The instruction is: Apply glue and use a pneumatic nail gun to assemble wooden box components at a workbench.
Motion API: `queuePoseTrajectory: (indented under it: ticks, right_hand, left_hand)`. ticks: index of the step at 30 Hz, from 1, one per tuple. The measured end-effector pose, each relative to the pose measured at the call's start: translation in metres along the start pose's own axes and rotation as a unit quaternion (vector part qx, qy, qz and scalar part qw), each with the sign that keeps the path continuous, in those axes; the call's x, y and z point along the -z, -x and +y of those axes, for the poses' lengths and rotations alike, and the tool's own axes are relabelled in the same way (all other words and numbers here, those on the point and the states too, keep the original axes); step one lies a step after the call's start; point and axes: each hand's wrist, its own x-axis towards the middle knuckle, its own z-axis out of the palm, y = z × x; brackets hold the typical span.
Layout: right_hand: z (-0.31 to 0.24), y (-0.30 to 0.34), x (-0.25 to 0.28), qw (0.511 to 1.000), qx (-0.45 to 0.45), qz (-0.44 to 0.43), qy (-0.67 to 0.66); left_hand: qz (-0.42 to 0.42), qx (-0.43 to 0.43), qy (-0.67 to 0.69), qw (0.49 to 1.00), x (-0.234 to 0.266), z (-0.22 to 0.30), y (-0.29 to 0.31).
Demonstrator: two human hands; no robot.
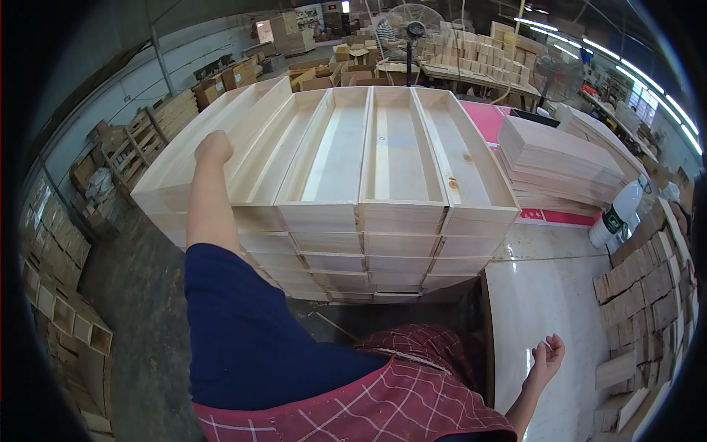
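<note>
Long, shallow boxes of pale, bare wood stand side by side in front of me, stacked several layers high. The leftmost wooden box (184,140) on top sits higher than its neighbours and slants away to the left. My left hand (215,147) is closed over the upper edge of this box, its fingertips hidden behind the wood. Beside it, an open-topped box (335,147) shows its bare inside. Off to the right, my right hand (547,356) hangs over a white tabletop (545,287). Its fingers curl loosely, with a gap between thumb and fingers, and I see nothing held.
Flat wooden boards (560,158) lie piled on the right, next to a plastic bottle (617,214). Small wood blocks (644,287) are stacked along the table's right side. A fan (414,31) stands behind the boxes. Wooden pallets (132,147) lean at left.
</note>
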Motion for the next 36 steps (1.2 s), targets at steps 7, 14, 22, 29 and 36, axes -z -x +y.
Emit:
queuePoseTrajectory:
  ticks: [7,14,22,29,36]
  right_hand:
    - [-0.007,0.001,0.004,0.998,-0.037,0.028,0.039]
    - [-0.003,0.001,0.013,0.999,-0.017,0.031,-0.006]
    - [0.010,0.047,0.054,0.991,-0.023,0.126,-0.037]
    - [0.021,0.109,0.119,0.943,-0.033,0.331,0.014]
    - [0.001,0.144,0.146,0.894,-0.008,0.448,0.000]
  left_hand:
    - [0.268,-0.054,0.060,0.960,0.005,0.055,0.017]
    - [0.496,-0.430,0.326,0.680,0.053,0.173,0.112]
    - [0.266,-0.654,0.502,0.499,0.045,0.293,0.286]
    - [0.014,-0.779,0.517,0.355,-0.039,0.362,0.449]
    - [-0.155,-0.823,0.473,0.275,-0.087,0.393,0.552]
